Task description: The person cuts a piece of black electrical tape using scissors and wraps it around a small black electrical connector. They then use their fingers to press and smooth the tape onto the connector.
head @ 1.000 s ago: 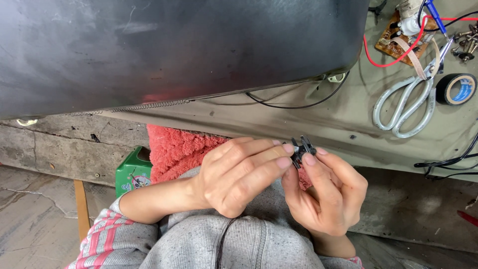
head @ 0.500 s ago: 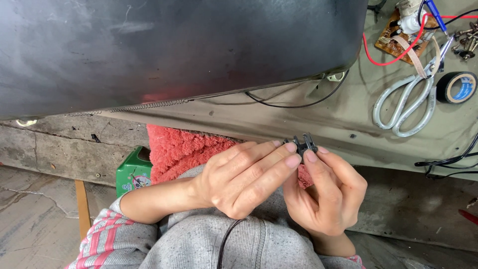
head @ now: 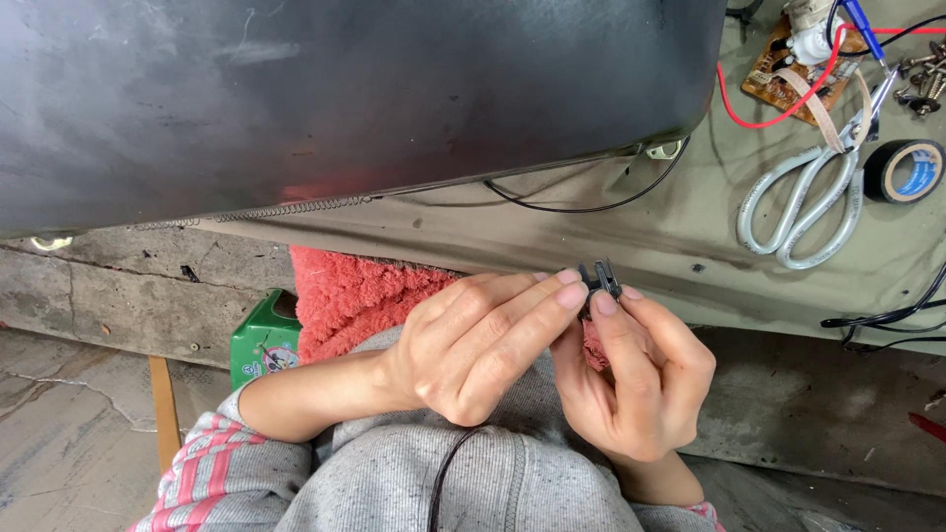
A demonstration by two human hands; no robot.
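A small black plastic part [head: 598, 278] sits pinched between the fingertips of both hands, held over my lap just below the bench edge. My left hand [head: 483, 340] reaches in from the left, its fingertips touching the part's left side. My right hand [head: 636, 379] comes up from below, thumb and forefinger on the part's right side. Most of the part is hidden by the fingertips.
A large dark panel [head: 325, 99] covers the upper left of the bench [head: 552, 236]. A thin black wire [head: 581, 205] runs from under it. Grey-handled scissors [head: 803, 202], black tape roll [head: 907, 169], a circuit board [head: 778, 69] with red wire lie right. A red towel [head: 345, 296] and green box [head: 261, 340] sit below.
Both hands have shifted slightly up and to the right with the black part, still pinched between the fingertips. Nothing on the bench has moved.
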